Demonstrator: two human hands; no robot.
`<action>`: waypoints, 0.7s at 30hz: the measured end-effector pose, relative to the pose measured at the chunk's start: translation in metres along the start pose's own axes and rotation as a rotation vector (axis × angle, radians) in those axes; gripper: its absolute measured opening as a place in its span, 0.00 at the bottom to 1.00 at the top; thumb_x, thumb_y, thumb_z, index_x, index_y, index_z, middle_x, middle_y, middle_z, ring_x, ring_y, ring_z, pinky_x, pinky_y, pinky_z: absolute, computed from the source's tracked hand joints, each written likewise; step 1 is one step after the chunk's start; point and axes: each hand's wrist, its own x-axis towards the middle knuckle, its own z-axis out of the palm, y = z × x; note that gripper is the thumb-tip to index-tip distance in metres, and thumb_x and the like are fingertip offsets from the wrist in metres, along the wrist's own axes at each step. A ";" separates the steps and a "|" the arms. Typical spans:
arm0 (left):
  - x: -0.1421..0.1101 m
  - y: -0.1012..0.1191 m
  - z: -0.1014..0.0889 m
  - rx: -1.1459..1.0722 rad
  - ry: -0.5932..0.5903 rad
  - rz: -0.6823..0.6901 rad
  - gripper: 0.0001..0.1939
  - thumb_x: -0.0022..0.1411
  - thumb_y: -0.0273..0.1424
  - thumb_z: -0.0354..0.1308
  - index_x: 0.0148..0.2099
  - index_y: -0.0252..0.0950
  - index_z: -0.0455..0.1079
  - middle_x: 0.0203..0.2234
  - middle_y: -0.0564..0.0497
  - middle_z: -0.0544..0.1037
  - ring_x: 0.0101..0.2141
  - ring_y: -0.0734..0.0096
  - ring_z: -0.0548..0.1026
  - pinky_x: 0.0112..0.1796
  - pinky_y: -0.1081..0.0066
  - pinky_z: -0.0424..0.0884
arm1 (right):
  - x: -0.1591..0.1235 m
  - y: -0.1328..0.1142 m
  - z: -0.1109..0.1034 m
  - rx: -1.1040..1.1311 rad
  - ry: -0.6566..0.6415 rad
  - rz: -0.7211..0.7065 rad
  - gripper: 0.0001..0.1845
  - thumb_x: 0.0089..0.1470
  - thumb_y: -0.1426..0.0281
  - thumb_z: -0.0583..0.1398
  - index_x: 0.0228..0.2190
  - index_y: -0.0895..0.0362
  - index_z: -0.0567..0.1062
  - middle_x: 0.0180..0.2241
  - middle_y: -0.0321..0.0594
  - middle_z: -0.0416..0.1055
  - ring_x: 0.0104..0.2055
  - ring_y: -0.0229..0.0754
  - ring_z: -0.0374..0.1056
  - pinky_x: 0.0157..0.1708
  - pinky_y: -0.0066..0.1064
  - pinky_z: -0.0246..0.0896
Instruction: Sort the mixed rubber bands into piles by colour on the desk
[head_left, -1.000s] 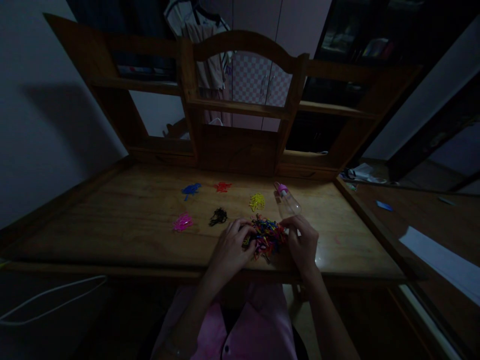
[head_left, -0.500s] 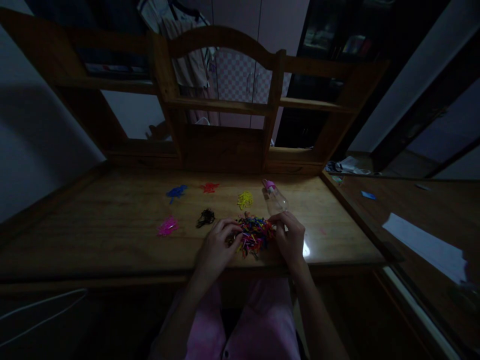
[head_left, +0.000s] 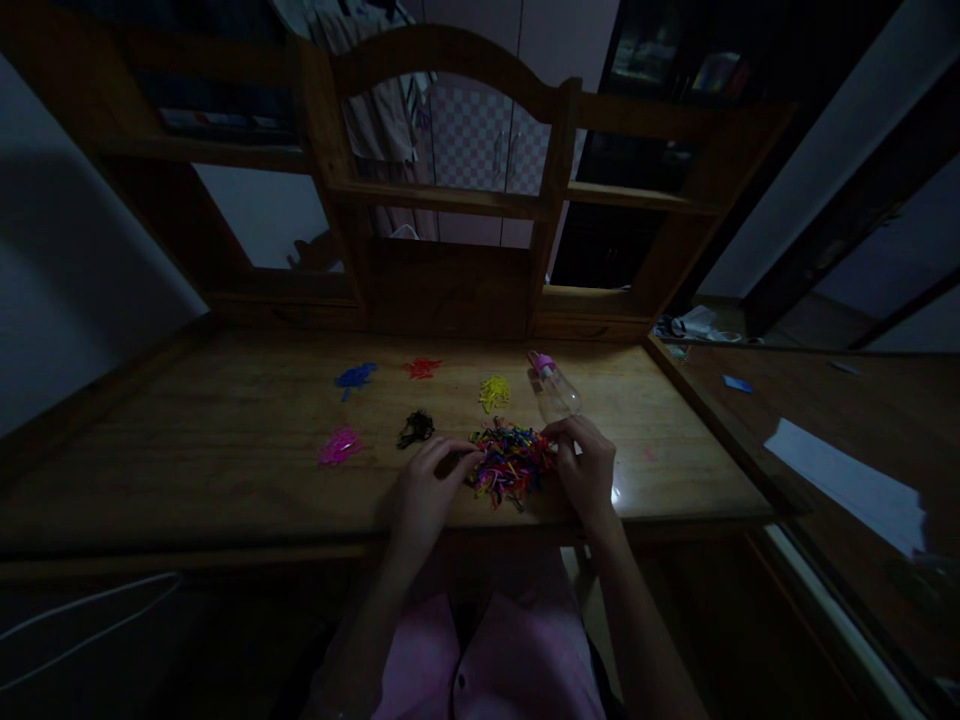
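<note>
A mixed pile of small, thin coloured pieces, perhaps elastic bands (head_left: 510,465), lies near the front edge of the wooden desk. At its left edge my left hand (head_left: 431,485) has thumb and index finger pinched together; what is between them is too small to make out. My right hand (head_left: 585,465) is closed at the pile's right edge, its fingertips against the pieces. Sorted by colour, smaller heaps lie around: black (head_left: 415,428), yellow (head_left: 494,393), red (head_left: 422,369), blue (head_left: 355,377) and pink (head_left: 341,446).
A clear bottle with a pink cap (head_left: 555,390) lies on its side just behind my right hand. Wooden shelving (head_left: 450,205) rises along the back of the desk (head_left: 225,430). White paper (head_left: 847,480) rests on a brown surface to the right.
My left hand has drawn back slightly left from the pile, with its fingers straighter and closer together. My right hand stays at the pile's right edge. The view has tilted slightly.
</note>
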 end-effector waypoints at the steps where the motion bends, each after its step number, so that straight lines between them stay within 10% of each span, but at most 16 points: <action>1: 0.000 0.000 0.000 -0.013 0.021 -0.030 0.08 0.60 0.39 0.62 0.35 0.40 0.76 0.33 0.52 0.78 0.37 0.67 0.76 0.40 0.70 0.70 | 0.000 0.000 0.000 -0.002 0.003 0.000 0.14 0.51 0.81 0.52 0.28 0.55 0.75 0.29 0.38 0.72 0.35 0.43 0.69 0.37 0.33 0.60; 21: 0.000 0.003 -0.004 -0.158 0.083 -0.121 0.09 0.60 0.36 0.61 0.41 0.40 0.79 0.37 0.49 0.79 0.38 0.66 0.77 0.38 0.69 0.76 | -0.002 -0.004 -0.002 -0.014 -0.030 0.041 0.15 0.51 0.83 0.53 0.29 0.55 0.75 0.30 0.39 0.72 0.35 0.43 0.68 0.36 0.33 0.60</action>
